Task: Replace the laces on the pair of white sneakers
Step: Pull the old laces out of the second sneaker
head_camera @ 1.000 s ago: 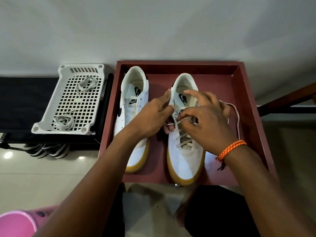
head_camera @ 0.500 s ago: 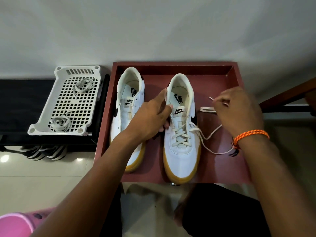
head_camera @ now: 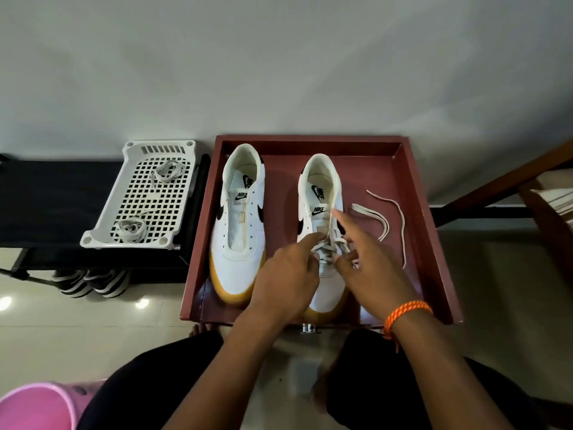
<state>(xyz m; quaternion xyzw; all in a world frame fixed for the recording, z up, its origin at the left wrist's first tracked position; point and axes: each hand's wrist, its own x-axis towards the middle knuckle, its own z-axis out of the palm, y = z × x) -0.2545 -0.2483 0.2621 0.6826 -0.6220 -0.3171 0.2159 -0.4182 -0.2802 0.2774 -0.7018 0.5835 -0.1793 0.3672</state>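
Both hands cover the lower lacing of the right sneaker (head_camera: 321,193). The pink bin (head_camera: 34,408) is cut off by the frame corner. Shoes (head_camera: 90,282) under the rack are indistinct.

Tray wall (head_camera: 434,231) right, unlaced sneaker (head_camera: 240,231) left, open above.

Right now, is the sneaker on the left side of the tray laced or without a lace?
Without a lace. The left sneaker shows bare eyelets and an open tongue, with no lace crossing it.
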